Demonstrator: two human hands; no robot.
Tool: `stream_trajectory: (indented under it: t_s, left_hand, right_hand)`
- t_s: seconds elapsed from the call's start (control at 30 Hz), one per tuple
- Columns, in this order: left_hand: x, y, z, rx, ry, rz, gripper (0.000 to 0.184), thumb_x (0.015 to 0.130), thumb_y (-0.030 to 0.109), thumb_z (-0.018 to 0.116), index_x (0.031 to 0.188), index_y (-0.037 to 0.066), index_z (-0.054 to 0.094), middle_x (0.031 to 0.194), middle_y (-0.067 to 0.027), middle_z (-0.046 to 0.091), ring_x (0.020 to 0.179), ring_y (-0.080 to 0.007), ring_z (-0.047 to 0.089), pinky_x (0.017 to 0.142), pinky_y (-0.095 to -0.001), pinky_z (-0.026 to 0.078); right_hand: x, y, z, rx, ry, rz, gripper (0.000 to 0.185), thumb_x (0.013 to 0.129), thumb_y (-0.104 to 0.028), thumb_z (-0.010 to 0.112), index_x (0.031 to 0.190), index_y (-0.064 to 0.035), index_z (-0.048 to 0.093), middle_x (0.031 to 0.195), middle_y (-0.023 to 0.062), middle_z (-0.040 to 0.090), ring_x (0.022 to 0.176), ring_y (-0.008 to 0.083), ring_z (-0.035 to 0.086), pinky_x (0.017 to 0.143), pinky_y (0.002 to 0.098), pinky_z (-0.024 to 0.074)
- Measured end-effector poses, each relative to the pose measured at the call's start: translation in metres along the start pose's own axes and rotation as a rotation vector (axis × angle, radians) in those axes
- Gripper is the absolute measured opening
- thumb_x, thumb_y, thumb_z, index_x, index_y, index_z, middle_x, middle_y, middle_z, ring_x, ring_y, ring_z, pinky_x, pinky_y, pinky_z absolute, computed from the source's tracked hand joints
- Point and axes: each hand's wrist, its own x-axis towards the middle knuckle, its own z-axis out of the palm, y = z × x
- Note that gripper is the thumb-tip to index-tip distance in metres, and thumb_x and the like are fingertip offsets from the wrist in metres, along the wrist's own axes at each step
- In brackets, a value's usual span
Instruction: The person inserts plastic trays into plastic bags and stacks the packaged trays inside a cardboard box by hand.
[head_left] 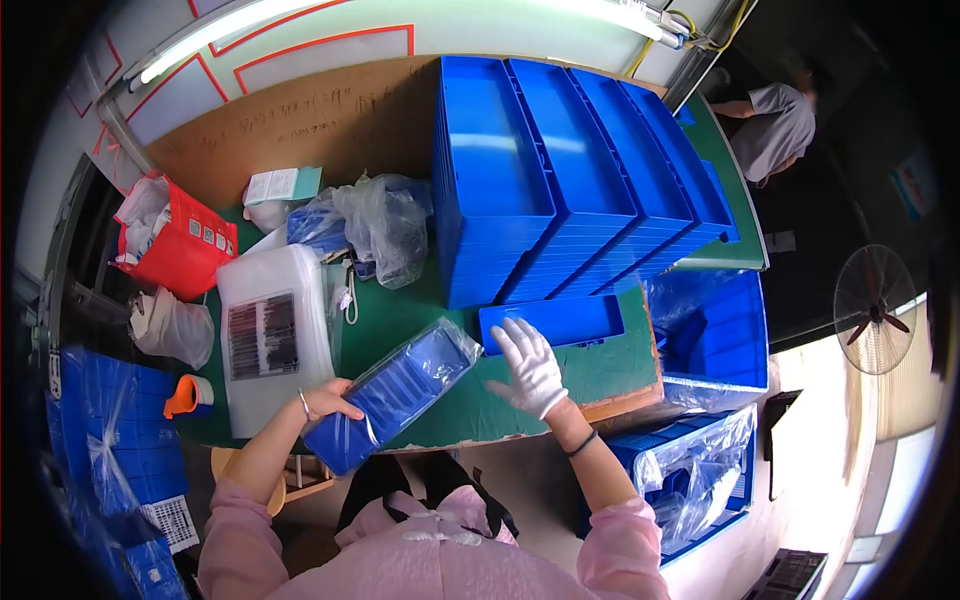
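Observation:
My bare left hand point(325, 399) grips the lower left end of a blue plastic tray in a clear bag point(400, 390). The bagged tray slants over the front of the green table, its far end pointing up and right. My right hand point(528, 368), in a white glove, has its fingers spread and holds nothing. It is at the left end of a single shallow blue tray point(570, 322) lying on the table; I cannot tell whether they touch. Behind that tray rise tall stacks of blue trays point(540, 180).
A pile of clear plastic bags point(270, 330) lies left on the green table point(400, 310). Further left are a red bag point(185, 240) and an orange tape roll point(188, 397). Blue crates point(690, 470) stand right, a fan point(874, 310) beyond. Another person point(778, 125) is at the back right.

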Motion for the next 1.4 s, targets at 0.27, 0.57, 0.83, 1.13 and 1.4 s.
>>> stream_trajectory:
  t_s: [0.27, 0.57, 0.83, 1.13, 1.4]
  left_hand:
    - [0.031, 0.11, 0.015, 1.186, -0.619, -0.147, 0.047, 0.06, 0.017, 0.073, 0.099, -0.001, 0.055, 0.087, -0.0082, 0.061, 0.08, -0.0163, 0.056, 0.071, -0.0289, 0.044]
    - [0.051, 0.075, 0.07, 1.294, 0.64, 0.704, 0.037, 0.069, 0.021, 0.062, 0.102, 0.007, 0.052, 0.11, -0.0143, 0.045, 0.102, -0.0312, 0.042, 0.089, -0.0414, 0.033]
    - [0.051, 0.012, 0.091, 1.41, 0.719, 0.593, 0.041, 0.07, 0.028, 0.061, 0.105, 0.009, 0.051, 0.114, -0.0148, 0.043, 0.108, -0.0309, 0.038, 0.091, -0.046, 0.028]
    - [0.057, 0.048, 0.147, 1.409, 0.677, 0.748, 0.056, 0.065, 0.022, 0.065, 0.114, 0.004, 0.045, 0.124, -0.0165, 0.036, 0.119, -0.0317, 0.029, 0.102, -0.0455, 0.016]
    - [0.053, 0.102, 0.155, 1.203, 0.069, 0.67, 0.032, 0.067, 0.021, 0.06, 0.094, 0.004, 0.057, 0.066, -0.0112, 0.059, 0.058, -0.0295, 0.054, 0.054, -0.0361, 0.044]
  right_hand:
    - [-0.034, -0.045, 0.079, 0.889, -0.747, 0.15, 0.059, 0.068, -0.031, 0.068, 0.113, 0.0004, 0.046, 0.094, 0.0131, 0.057, 0.084, 0.0243, 0.056, 0.078, 0.0324, 0.0435]
    - [-0.037, -0.11, 0.173, 1.871, 0.05, 1.059, 0.026, 0.081, -0.016, 0.058, 0.101, -0.0017, 0.051, 0.086, 0.0039, 0.057, 0.075, 0.0112, 0.052, 0.07, 0.0258, 0.0441]
    - [-0.019, -0.044, 0.072, 0.269, -0.259, 0.588, 0.046, 0.071, -0.033, 0.06, 0.108, -0.0093, 0.048, 0.098, 0.011, 0.056, 0.091, 0.0288, 0.054, 0.075, 0.0387, 0.0445]
    - [-0.047, 0.082, 0.055, -0.293, -0.22, 0.114, 0.013, 0.07, -0.011, 0.05, 0.082, -0.0135, 0.055, 0.083, 0.0056, 0.052, 0.081, 0.0226, 0.052, 0.075, 0.0361, 0.0402]
    - [-0.066, 0.03, -0.033, 0.135, -0.129, 0.161, 0.034, 0.065, -0.034, 0.066, 0.084, -0.0083, 0.055, 0.08, 0.0094, 0.056, 0.078, 0.0285, 0.055, 0.069, 0.0366, 0.044]
